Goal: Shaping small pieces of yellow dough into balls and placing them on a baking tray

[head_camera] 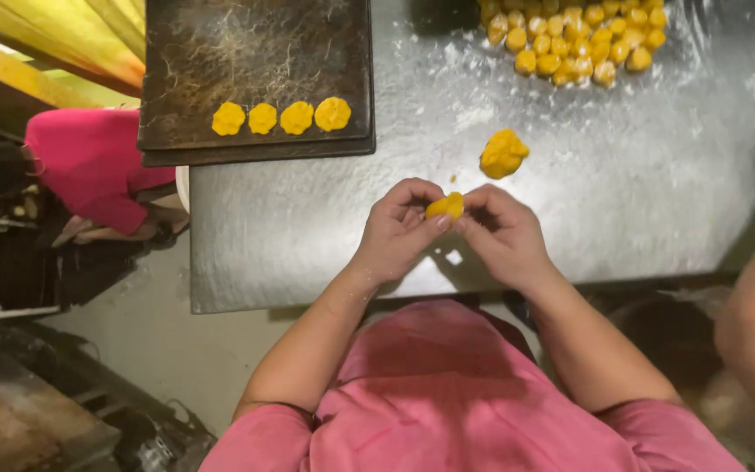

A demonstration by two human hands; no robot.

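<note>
Over the floured metal table, both hands meet at its near edge, pinching 1 small yellow dough piece between them. The left hand curls around from one side, fingers closed on the dough; the right hand presses in from the other, thumb and fingertips clamped on the same piece. Wrists bend inward, elbows spread wide. On the dark baking tray, 4 flattened discs already sit in a row. A bigger lump lies just beyond the hands, and a heap of unshaped balls waits at the far edge, so I'd judge most of the shaping remains.
</note>
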